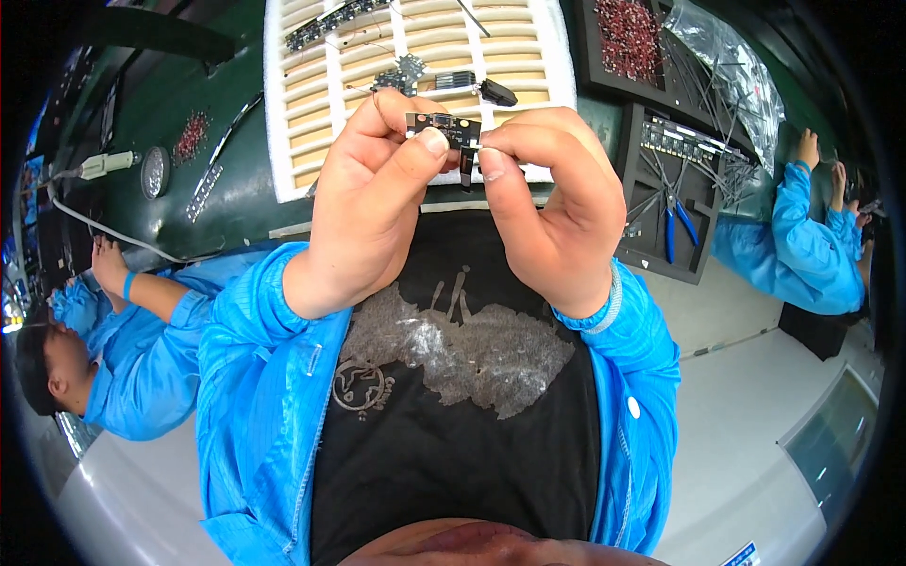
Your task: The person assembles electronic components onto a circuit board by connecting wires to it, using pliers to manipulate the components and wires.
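Observation:
Above the near edge of a white slotted foam tray (276, 113), my left hand (363, 212) pinches a small black circuit board (461, 133) between thumb and fingers. At the board's right end, thumb and forefinger of my right hand (571, 208) are pressed together. What sits between those right fingertips is too small to make out. A narrow dark strip (466, 174) hangs below the board beside the right thumb; whether it is joined to the board I cannot tell. Just beyond my hands, more black boards (401, 74) and a black block-shaped part (497, 92) lie on the tray.
At right, a black tray (642, 253) holds blue-handled pliers (672, 226) and thin dark strips; another contains red parts (628, 38) near a clear plastic bag (736, 71). At left are a round dish (155, 172) and scattered red bits (192, 137). Co-workers in blue sit on both sides.

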A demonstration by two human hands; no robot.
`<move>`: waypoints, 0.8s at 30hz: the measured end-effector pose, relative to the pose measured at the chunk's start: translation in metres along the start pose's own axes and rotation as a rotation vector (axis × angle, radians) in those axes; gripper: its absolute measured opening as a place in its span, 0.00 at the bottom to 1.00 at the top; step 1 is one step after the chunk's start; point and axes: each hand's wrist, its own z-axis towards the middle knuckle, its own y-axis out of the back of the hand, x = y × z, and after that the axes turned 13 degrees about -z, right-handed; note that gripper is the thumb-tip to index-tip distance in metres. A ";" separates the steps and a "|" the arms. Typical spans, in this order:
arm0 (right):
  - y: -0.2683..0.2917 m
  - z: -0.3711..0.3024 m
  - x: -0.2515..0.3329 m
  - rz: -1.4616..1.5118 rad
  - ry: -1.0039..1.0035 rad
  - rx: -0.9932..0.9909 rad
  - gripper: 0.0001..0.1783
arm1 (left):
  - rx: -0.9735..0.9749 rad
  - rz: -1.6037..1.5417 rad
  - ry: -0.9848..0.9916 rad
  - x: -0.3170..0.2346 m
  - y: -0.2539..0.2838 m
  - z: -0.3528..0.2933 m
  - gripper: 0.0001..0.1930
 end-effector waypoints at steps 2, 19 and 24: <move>0.000 -0.001 -0.001 -0.030 0.030 -0.004 0.07 | -0.005 -0.003 -0.014 0.002 0.000 -0.001 0.05; 0.003 0.000 -0.001 -0.135 0.091 -0.037 0.07 | 0.102 0.165 -0.212 0.008 0.010 -0.001 0.07; 0.004 0.001 -0.007 -0.185 0.149 -0.014 0.08 | 0.067 0.157 -0.165 0.005 0.008 0.001 0.06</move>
